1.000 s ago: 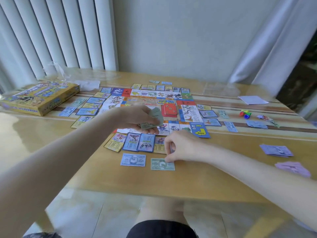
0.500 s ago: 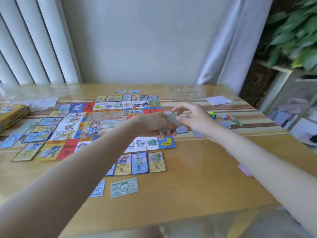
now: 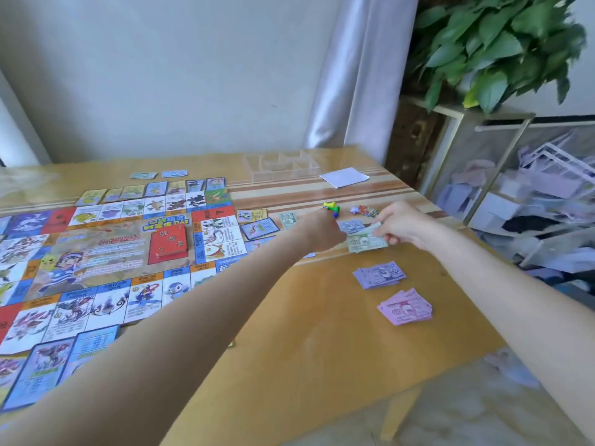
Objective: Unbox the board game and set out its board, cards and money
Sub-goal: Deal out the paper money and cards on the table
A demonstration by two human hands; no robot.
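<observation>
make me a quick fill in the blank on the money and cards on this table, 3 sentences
1. The right hand pinches paper money coloured ____.
2. The stack of cards lying in the middle of the board is coloured ____.
3. Of the two money piles lying near the table's right edge, the purple pile lies farther from the person than the ____ pile.

Missing words: green; red; pink
</observation>
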